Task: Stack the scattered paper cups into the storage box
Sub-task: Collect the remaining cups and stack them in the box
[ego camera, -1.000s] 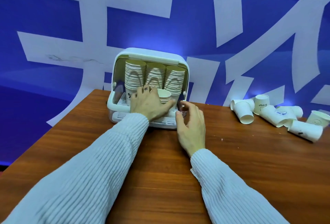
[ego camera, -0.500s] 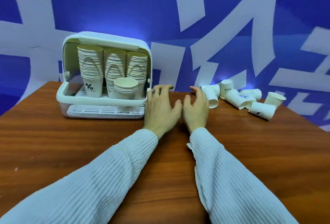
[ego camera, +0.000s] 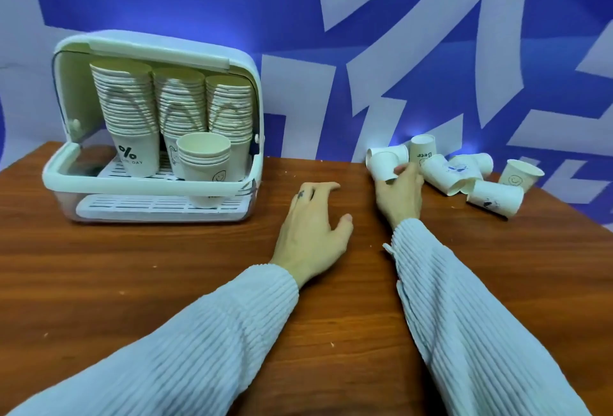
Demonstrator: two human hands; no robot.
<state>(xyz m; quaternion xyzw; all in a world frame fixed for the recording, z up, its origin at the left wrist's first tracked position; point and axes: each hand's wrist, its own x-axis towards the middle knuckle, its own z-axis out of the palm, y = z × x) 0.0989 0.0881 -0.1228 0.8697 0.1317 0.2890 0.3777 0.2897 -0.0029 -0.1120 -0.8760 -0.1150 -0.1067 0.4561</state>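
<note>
White paper cups (ego camera: pixel 496 196), seven loose by four stacks (ego camera: pixel 179 118) in one box (ego camera: pixel 149 183); hands: left (ego camera: pixel 311 230) relaxed, right (ego camera: pixel 399 196) around one cup (ego camera: pixel 383 166).

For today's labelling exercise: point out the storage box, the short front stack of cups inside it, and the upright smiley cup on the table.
storage box (ego camera: pixel 156 47): head view, on its raised lid.
short front stack (ego camera: pixel 204 163): head view, on its outer wall.
smiley cup (ego camera: pixel 517 178): head view, on its printed side.

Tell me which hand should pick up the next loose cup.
Right. The right hand already touches the nearest loose cup with its fingers; the left hand is open on the table, short of the pile.
</note>
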